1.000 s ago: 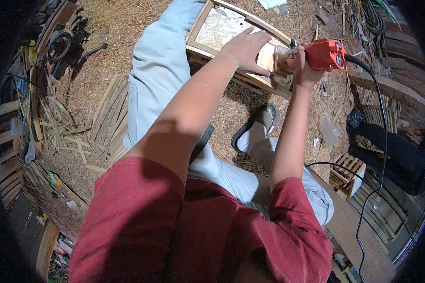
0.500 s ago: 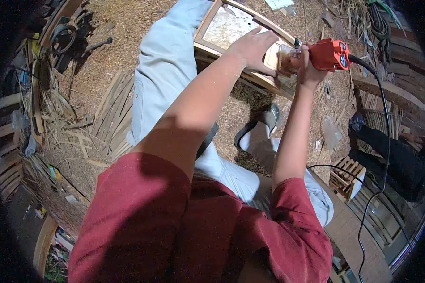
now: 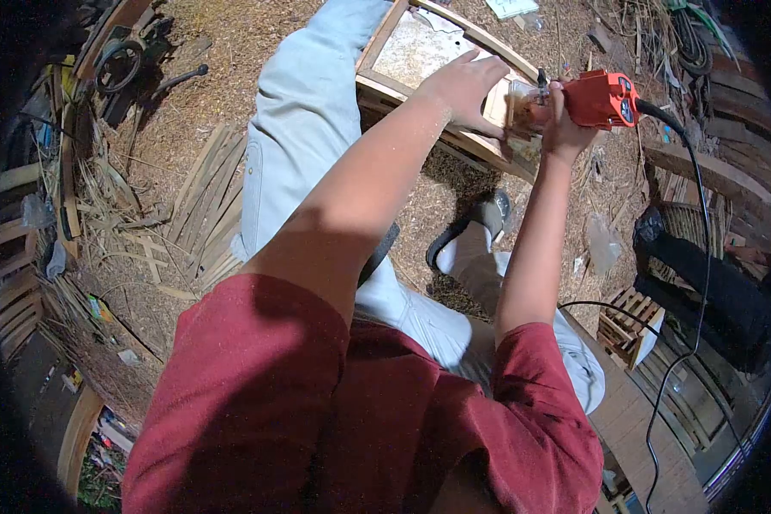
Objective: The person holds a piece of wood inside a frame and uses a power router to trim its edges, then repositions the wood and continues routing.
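My right hand (image 3: pixel 565 128) is wrapped round an orange-red trim router (image 3: pixel 598 98) with a clear base. The router stands at the right end of a wooden frame (image 3: pixel 385 83) with slightly curved sides. Its base touches the wood there; the bit is hidden. Across the frame my left hand (image 3: pixel 463 90) lies with fingers spread and thumb near the close edge, just left of the router. A pale, stained panel (image 3: pixel 415 53) sits inside the frame. The frame's left end is by my outstretched leg (image 3: pixel 304 103) in light trousers.
The black power cord (image 3: pixel 701 206) loops down my right side. Wood shavings (image 3: pixel 223 51) cover the ground. Thin wood strips (image 3: pixel 201 188) lie left of my leg, and a small slatted wooden piece (image 3: pixel 630 321) stands at right. Dark trousers of another person (image 3: pixel 694 274) show at far right.
Little differs. The router has shifted very slightly to the right within the view, along with the frame and surroundings. Both hands keep their places.
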A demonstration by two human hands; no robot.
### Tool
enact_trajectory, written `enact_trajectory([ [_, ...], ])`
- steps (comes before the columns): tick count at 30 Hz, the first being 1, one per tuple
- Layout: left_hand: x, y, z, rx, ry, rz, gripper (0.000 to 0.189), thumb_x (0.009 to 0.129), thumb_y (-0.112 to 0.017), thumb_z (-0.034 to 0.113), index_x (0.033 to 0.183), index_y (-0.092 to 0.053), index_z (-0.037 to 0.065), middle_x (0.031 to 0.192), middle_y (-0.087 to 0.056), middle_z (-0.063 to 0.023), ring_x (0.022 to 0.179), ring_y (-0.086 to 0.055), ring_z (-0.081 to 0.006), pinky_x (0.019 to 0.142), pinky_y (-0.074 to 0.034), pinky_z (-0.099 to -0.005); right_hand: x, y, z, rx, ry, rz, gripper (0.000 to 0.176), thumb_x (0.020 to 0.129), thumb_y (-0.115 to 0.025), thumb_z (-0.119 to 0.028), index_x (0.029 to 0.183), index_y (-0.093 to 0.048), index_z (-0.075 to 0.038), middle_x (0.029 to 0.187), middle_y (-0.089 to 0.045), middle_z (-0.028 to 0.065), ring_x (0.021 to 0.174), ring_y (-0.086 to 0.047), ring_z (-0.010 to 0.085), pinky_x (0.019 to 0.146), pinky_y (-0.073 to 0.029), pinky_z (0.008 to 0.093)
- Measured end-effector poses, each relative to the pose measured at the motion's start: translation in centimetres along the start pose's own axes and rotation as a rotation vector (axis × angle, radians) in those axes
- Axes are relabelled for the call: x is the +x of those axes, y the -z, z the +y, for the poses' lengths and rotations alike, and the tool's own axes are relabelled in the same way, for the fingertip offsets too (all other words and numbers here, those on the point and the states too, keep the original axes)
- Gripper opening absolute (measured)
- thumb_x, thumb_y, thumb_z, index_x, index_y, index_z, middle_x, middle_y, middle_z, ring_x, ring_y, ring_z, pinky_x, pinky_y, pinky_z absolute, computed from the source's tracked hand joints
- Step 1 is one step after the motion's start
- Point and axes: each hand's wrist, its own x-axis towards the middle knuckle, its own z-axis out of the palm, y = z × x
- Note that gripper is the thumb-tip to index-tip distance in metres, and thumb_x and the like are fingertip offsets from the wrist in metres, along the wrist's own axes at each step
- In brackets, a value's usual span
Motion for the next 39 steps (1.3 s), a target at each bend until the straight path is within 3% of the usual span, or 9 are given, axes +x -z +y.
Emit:
enact_trajectory([
  [6, 0.0, 0.3, 0.2, -0.027, 0.008, -0.005, 0.119, 0.073, -0.078, 0.076, 0.156, -0.041, 0.0, 0.159, -0.048, -0.0169, 0.151, -0.043, -0.0263, 0.134, -0.021, -0.043, 0.4, 0.4, 0.5, -0.044, 0.01, -0.017, 0.031, 0.081, -0.09, -0.017, 0.103, -0.071, -0.006, 0.098, -0.077, 0.0039, 0.089, -0.074, 0.0188, 0.087, -0.058, 0.0365],
  [12, -0.1, -0.2, 0.0, -0.018, 0.008, 0.019, 0.118, 0.072, -0.078, 0.076, 0.155, -0.041, 0.001, 0.159, -0.048, -0.0165, 0.151, -0.043, -0.0263, 0.133, -0.021, -0.0432, 1.4, 0.9, 2.1, -0.042, 0.177, -0.014, 0.031, 0.082, -0.089, -0.018, 0.104, -0.07, -0.006, 0.098, -0.077, 0.0036, 0.09, -0.074, 0.0185, 0.087, -0.058, 0.0353],
  [15, 0.0, 0.1, 0.0, -0.012, 0.012, -0.014, 0.123, 0.071, -0.076, 0.08, 0.156, -0.041, -0.001, 0.161, -0.046, -0.0168, 0.152, -0.041, -0.026, 0.133, -0.021, -0.0431, 0.9, 0.7, 1.2, 0.095, 0.07, 0.031, 0.03, 0.08, -0.091, -0.019, 0.101, -0.072, -0.008, 0.096, -0.078, 0.002, 0.089, -0.074, 0.0181, 0.088, -0.058, 0.0345],
  [18, 0.0, 0.2, 0.1, -0.016, 0.009, -0.013, 0.121, 0.072, -0.077, 0.078, 0.156, -0.041, 0.0, 0.16, -0.047, -0.0166, 0.152, -0.041, -0.0261, 0.134, -0.02, -0.043, 1.2, 0.9, 1.4, 0.111, 0.089, 0.045, 0.026, 0.081, -0.086, -0.006, 0.101, -0.072, 0.001, 0.1, -0.077, 0.0091, 0.091, -0.073, 0.0196, 0.087, -0.059, 0.0365],
  [21, -0.1, -0.2, 0.0, -0.01, 0.006, 0.006, 0.118, 0.073, -0.078, 0.076, 0.156, -0.04, 0.001, 0.159, -0.047, -0.0163, 0.152, -0.042, -0.0262, 0.134, -0.02, -0.0429, 1.3, 1.6, 1.3, -0.067, 0.14, 0.024, 0.024, 0.08, -0.087, -0.005, 0.1, -0.073, 0.0, 0.1, -0.077, 0.0095, 0.091, -0.073, 0.0197, 0.088, -0.058, 0.0371],
  [27, -0.1, -0.3, -0.1, 0.019, 0.017, -0.024, 0.121, 0.074, -0.074, 0.08, 0.159, -0.038, 0.003, 0.163, -0.044, -0.0152, 0.154, -0.039, -0.0245, 0.134, -0.018, -0.0423, 1.0, 1.8, 0.7, 0.033, 0.066, 0.021, 0.025, 0.08, -0.087, -0.005, 0.1, -0.073, -0.001, 0.101, -0.077, 0.0098, 0.092, -0.073, 0.02, 0.091, -0.057, 0.0373],
  [30, -0.1, -0.6, -0.3, 0.022, 0.008, -0.013, 0.12, 0.074, -0.074, 0.08, 0.159, -0.038, 0.003, 0.163, -0.044, -0.0152, 0.154, -0.039, -0.0244, 0.134, -0.019, -0.0426, 1.1, 1.8, 1.4, 0.066, 0.091, 0.013, 0.035, 0.08, -0.091, -0.021, 0.105, -0.072, -0.005, 0.1, -0.078, 0.0033, 0.093, -0.075, 0.0187, 0.092, -0.058, 0.0358],
  [39, -0.1, 0.7, 0.4, 0.027, 0.003, -0.042, 0.118, 0.075, -0.075, 0.077, 0.156, -0.04, 0.0, 0.162, -0.045, -0.0178, 0.153, -0.04, -0.0264, 0.134, -0.018, -0.0436, 0.4, 1.4, 1.5, 0.058, 0.13, 0.008, 0.032, 0.081, -0.09, -0.016, 0.104, -0.071, -0.005, 0.098, -0.077, 0.0025, 0.093, -0.074, 0.0176, 0.09, -0.057, 0.0355],
])
